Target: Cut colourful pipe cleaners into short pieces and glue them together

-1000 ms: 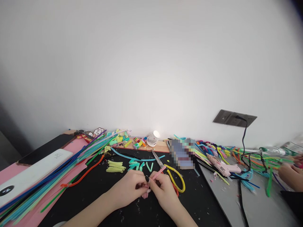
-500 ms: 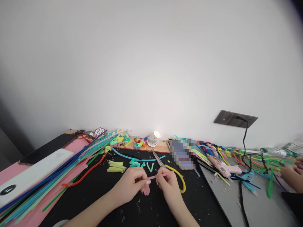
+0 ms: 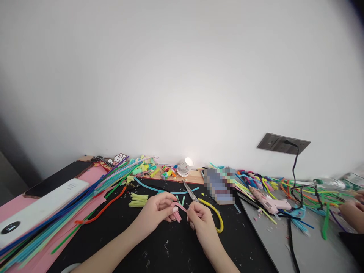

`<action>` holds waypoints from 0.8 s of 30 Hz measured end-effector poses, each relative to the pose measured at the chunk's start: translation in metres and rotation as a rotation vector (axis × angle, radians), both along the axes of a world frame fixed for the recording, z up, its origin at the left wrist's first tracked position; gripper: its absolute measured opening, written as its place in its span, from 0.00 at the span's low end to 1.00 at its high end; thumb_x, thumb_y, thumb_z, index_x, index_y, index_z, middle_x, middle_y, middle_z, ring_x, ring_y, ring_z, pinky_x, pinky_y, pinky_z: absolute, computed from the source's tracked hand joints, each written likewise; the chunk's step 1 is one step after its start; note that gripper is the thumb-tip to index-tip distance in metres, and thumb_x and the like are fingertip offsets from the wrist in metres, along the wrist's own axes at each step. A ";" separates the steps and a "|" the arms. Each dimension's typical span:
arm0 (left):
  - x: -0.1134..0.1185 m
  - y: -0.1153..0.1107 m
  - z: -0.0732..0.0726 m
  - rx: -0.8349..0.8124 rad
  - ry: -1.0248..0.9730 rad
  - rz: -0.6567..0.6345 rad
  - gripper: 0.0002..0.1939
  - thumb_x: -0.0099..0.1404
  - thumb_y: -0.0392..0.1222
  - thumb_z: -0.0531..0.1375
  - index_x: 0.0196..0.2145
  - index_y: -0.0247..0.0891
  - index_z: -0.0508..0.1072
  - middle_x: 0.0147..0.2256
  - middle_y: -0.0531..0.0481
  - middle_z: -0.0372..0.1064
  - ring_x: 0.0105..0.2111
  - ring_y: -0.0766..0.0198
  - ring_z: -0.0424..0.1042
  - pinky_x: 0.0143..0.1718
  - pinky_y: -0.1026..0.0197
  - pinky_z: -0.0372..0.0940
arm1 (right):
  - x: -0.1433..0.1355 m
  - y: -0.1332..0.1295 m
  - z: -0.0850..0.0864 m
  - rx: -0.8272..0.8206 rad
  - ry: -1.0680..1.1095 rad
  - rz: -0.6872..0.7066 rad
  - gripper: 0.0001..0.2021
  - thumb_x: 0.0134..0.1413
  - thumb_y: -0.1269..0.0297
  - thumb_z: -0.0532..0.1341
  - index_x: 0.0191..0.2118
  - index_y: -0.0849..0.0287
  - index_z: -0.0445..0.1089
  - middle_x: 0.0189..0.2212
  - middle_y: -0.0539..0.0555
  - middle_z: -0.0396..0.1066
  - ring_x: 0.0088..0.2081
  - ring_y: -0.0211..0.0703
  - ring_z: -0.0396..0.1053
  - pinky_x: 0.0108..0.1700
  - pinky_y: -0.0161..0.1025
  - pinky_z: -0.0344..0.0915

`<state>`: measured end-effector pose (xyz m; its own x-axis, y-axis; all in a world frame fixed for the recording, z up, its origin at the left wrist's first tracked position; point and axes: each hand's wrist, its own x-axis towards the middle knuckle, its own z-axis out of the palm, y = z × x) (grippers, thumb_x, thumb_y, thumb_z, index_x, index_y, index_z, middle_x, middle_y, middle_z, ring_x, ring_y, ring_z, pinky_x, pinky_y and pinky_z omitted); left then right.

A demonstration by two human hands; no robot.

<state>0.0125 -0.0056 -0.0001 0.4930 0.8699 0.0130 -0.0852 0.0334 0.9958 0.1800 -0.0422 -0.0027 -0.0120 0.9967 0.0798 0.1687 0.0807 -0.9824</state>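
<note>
A pink pipe cleaner [image 3: 180, 206] stretches between my two hands, bent in a curve near the left fingertips. My left hand [image 3: 159, 210] is closed, pinching one end of it. Below those fingers several short folded pink pieces [image 3: 177, 216] stick out, also in the left hand's grasp. My right hand [image 3: 199, 217] is closed on the pipe cleaner's other end. Just beyond the right hand lie the scissors [image 3: 190, 191], blades pointing at the wall. A yellow pipe cleaner [image 3: 217, 216] curves beside that hand, and folded pale green pieces [image 3: 138, 200] lie left of the left hand.
Long pipe cleaners [image 3: 76, 212] and a white power bank [image 3: 36, 210] cover the left side. A paper cup [image 3: 184, 167] stands by the wall. On the right are a pixelated phone [image 3: 218, 185], a pink glue gun [image 3: 269, 200], cables and another person's hand [image 3: 352, 215].
The pink pipe cleaner has gone from straight to curved at its left end. My left hand has shifted slightly up and turned, covering the turquoise pieces. The right hand has barely moved.
</note>
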 end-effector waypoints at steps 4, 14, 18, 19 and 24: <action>0.001 0.000 -0.002 0.028 -0.024 0.033 0.13 0.57 0.45 0.61 0.37 0.35 0.67 0.25 0.50 0.73 0.24 0.63 0.73 0.26 0.63 0.66 | 0.000 0.001 -0.001 0.006 -0.007 0.010 0.17 0.53 0.59 0.54 0.18 0.58 0.54 0.13 0.42 0.46 0.16 0.30 0.42 0.19 0.32 0.40; -0.001 -0.002 0.008 0.013 0.043 0.102 0.08 0.55 0.42 0.60 0.27 0.33 0.71 0.25 0.47 0.75 0.27 0.59 0.74 0.29 0.60 0.67 | -0.001 -0.001 0.000 0.007 -0.036 0.026 0.16 0.52 0.61 0.55 0.18 0.59 0.55 0.14 0.43 0.48 0.17 0.30 0.45 0.19 0.32 0.41; -0.001 -0.001 0.009 0.044 0.068 0.115 0.08 0.55 0.42 0.59 0.25 0.34 0.69 0.24 0.48 0.74 0.25 0.60 0.73 0.29 0.60 0.67 | -0.001 0.000 0.001 0.017 -0.062 0.017 0.16 0.53 0.59 0.54 0.18 0.58 0.55 0.13 0.42 0.47 0.16 0.31 0.45 0.19 0.32 0.41; -0.001 -0.001 0.009 0.041 0.065 0.113 0.08 0.56 0.42 0.59 0.25 0.34 0.69 0.24 0.48 0.74 0.25 0.60 0.73 0.28 0.60 0.67 | 0.000 0.001 0.002 0.021 -0.070 0.003 0.16 0.53 0.58 0.54 0.18 0.58 0.55 0.13 0.42 0.47 0.16 0.31 0.45 0.19 0.32 0.41; -0.002 0.002 0.009 -0.076 0.016 0.158 0.13 0.55 0.48 0.60 0.32 0.35 0.68 0.25 0.50 0.72 0.27 0.61 0.73 0.28 0.61 0.67 | 0.001 -0.001 0.002 0.032 -0.090 -0.060 0.16 0.54 0.56 0.53 0.20 0.58 0.56 0.14 0.43 0.48 0.18 0.32 0.46 0.20 0.32 0.42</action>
<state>0.0101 -0.0039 0.0089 0.3493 0.9349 -0.0627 -0.0793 0.0962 0.9922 0.1811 -0.0430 -0.0010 0.0387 0.9929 0.1129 0.2617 0.0990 -0.9601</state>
